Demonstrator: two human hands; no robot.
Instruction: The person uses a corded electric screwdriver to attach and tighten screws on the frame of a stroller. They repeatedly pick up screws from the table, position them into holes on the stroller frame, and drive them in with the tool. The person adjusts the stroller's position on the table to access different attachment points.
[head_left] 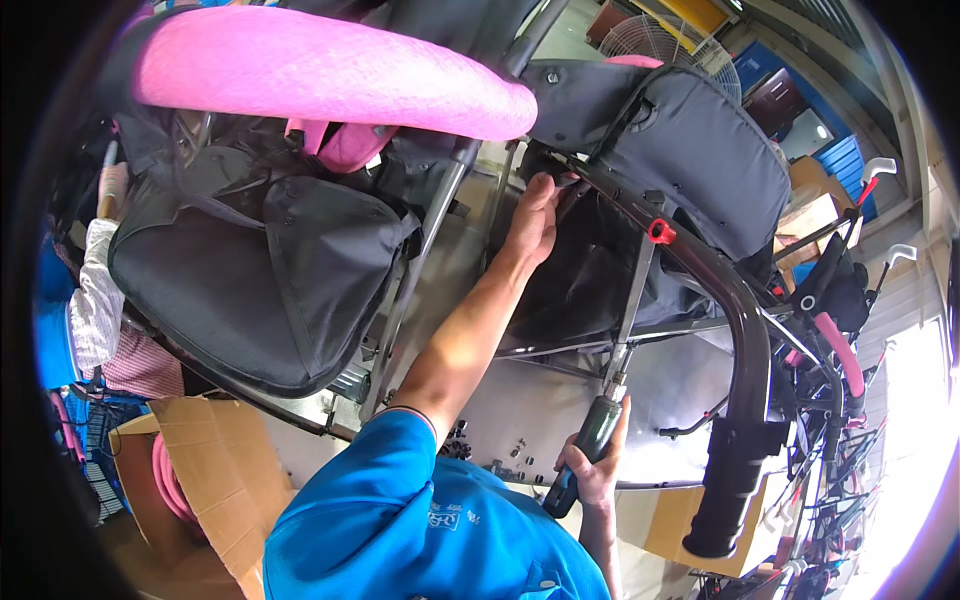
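A stroller frame with a dark curved tube (735, 310) stands before me, carrying a black fabric seat (700, 150). My left hand (535, 220) reaches up to the frame joint below that seat, its fingers closed by the dark fabric; what they pinch is partly hidden. In my right hand (595, 465) is a dark green power screwdriver (597, 430). Its metal nose points upward, close to the lower end of a flat metal bar (632, 295); whether the tip touches a screw I cannot tell. A red plastic piece (661, 231) sits at the bar's upper end.
A pink padded bar (330, 75) crosses above another black seat (260, 290) at left. Small black parts (515, 465) lie on the metal table (680, 380). An open cardboard box (215, 470) holds pink tubing. Another person's arm (95, 290) shows at far left. More stroller frames (840, 340) stand right.
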